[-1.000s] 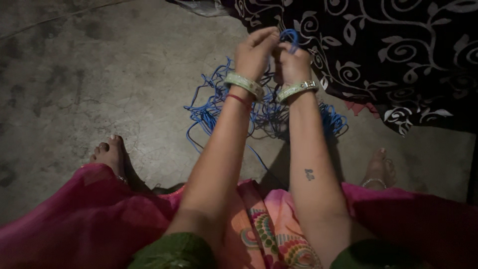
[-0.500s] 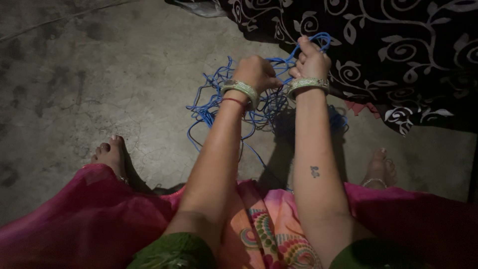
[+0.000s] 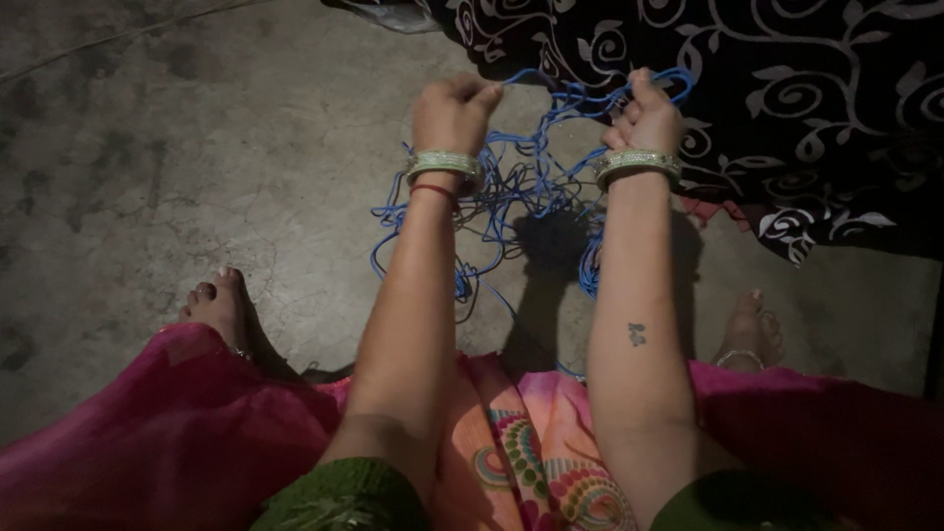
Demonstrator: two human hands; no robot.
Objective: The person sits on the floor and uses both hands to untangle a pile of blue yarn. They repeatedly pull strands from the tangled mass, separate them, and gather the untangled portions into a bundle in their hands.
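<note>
Risk, in our judgement: the blue cord [image 3: 521, 187] hangs in a loose tangle between our hands and the concrete floor [image 3: 197, 177], so spreading it wider could cinch a knot or snag loops on a bangle [image 3: 637, 162]. Left hand [image 3: 450, 110] is closed in a fist on one strand; right hand [image 3: 646, 116] is pinched shut on another, held well apart. The tangle's lower loops lie beside the dark patterned cloth [image 3: 806, 108].
</note>
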